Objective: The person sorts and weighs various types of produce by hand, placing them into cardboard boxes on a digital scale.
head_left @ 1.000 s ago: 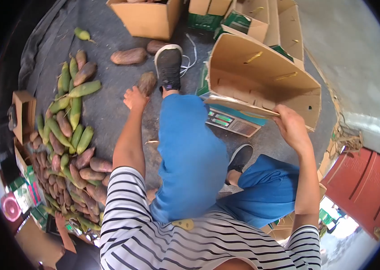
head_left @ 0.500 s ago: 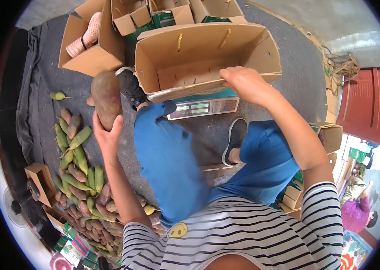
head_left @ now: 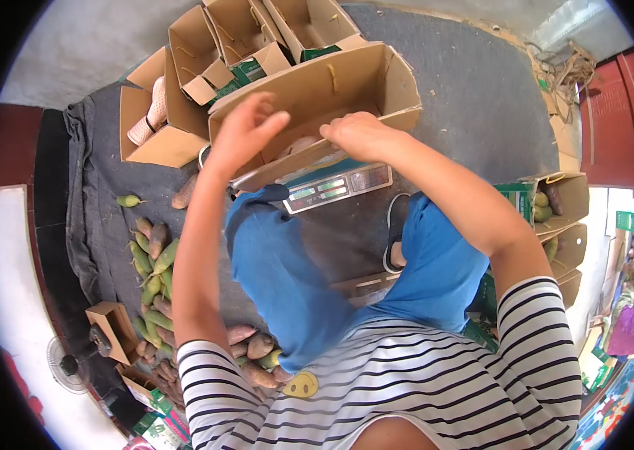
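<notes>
Open carton [head_left: 390, 82] over a digital scale [head_left: 339, 188], a pale rounded tuber [head_left: 300, 145] partly hidden inside. The right hand [head_left: 362, 136] pinches the near rim; the left hand [head_left: 245, 135], fingers loosely spread and holding nothing, hangs above the left end. A light, steady hold probably suits best, the left wrist clearing the rim. Further cartons [head_left: 173, 142] crowd the far left; floor mat [head_left: 474, 105] leaves room rightward.

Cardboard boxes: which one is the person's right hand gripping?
The long open box behind the scale's lit display: the right hand has its grip on the near rim; neither hand touches the other boxes.
</notes>
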`<state>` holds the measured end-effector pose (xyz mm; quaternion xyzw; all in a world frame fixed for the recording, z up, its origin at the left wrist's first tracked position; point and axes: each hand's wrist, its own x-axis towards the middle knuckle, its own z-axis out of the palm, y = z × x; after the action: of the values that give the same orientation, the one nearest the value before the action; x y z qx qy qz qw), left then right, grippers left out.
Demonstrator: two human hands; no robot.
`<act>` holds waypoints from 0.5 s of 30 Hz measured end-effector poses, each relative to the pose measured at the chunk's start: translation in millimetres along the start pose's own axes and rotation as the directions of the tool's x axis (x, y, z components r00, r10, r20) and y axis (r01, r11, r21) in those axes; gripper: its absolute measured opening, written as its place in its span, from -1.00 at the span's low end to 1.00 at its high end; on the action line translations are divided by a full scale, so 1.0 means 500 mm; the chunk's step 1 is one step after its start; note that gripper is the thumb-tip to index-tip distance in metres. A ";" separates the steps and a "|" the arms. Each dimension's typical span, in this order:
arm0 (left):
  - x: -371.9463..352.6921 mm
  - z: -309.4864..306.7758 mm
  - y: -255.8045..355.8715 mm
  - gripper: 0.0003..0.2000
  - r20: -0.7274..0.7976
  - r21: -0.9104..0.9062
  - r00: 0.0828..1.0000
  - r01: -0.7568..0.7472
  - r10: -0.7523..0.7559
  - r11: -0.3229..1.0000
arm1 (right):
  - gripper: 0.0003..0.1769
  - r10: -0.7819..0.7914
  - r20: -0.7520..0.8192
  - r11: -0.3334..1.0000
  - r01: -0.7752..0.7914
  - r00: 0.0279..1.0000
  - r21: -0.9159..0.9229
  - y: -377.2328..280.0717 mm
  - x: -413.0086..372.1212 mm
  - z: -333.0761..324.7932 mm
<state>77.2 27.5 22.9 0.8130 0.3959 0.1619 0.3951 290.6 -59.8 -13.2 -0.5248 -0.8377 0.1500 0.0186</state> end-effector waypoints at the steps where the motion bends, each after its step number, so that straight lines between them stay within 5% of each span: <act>1: -0.016 -0.014 0.019 -0.57 -0.076 -0.182 0.997 -0.034 0.021 0.983 | -0.84 -0.013 0.000 1.000 0.013 1.000 -0.003 0.002 -0.003 0.002; 2: -0.039 -0.027 0.029 -0.60 -0.160 -0.353 0.987 -0.079 0.023 0.932 | -0.83 -0.007 0.010 1.000 0.007 1.000 0.013 0.008 -0.003 0.007; 4: -0.106 -0.053 0.007 -0.64 -0.309 -0.357 0.951 -0.093 -0.023 0.929 | -0.83 -0.003 0.030 0.999 0.002 1.000 0.049 0.016 0.006 0.016; 7: -0.241 -0.037 -0.072 -0.76 -0.514 -0.308 0.823 0.088 -0.244 0.947 | -0.79 0.023 0.083 0.999 -0.026 0.996 0.036 0.017 0.011 0.015; 9: -0.371 0.007 -0.153 -0.83 -0.488 -0.066 0.792 0.385 -0.366 0.921 | -0.76 0.038 0.126 0.998 -0.042 0.991 0.035 0.011 0.008 0.004; 10: -0.469 0.042 -0.261 -0.83 -0.417 -0.045 0.830 0.387 -0.369 0.921 | -0.76 0.043 0.107 0.998 -0.047 0.993 0.033 0.007 0.008 0.006; 11: -0.540 0.092 -0.265 -0.79 -0.347 -0.284 0.776 0.449 -0.527 0.847 | -0.75 0.051 0.087 0.998 -0.053 0.995 0.028 0.006 0.008 0.007; 12: -0.611 0.138 -0.263 -0.76 -0.142 -0.615 0.682 0.507 -0.718 0.604 | -0.74 0.058 0.066 0.998 -0.060 0.996 0.021 0.008 0.007 0.007; 13: -0.734 0.192 -0.356 -0.70 -0.116 -0.480 0.737 0.546 -0.666 0.687 | -0.71 0.050 0.040 0.999 -0.050 0.998 0.000 0.014 0.009 0.013; 15: -0.904 0.278 -0.373 -0.70 0.056 -0.206 0.621 0.773 -0.782 0.600 | -0.68 0.056 0.021 0.998 -0.056 0.998 -0.008 0.019 0.000 0.007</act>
<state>-225.6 -322.8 -186.7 0.5098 0.6982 0.0308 0.5016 298.5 -56.8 -18.9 -0.5464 -0.8234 0.1529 0.0037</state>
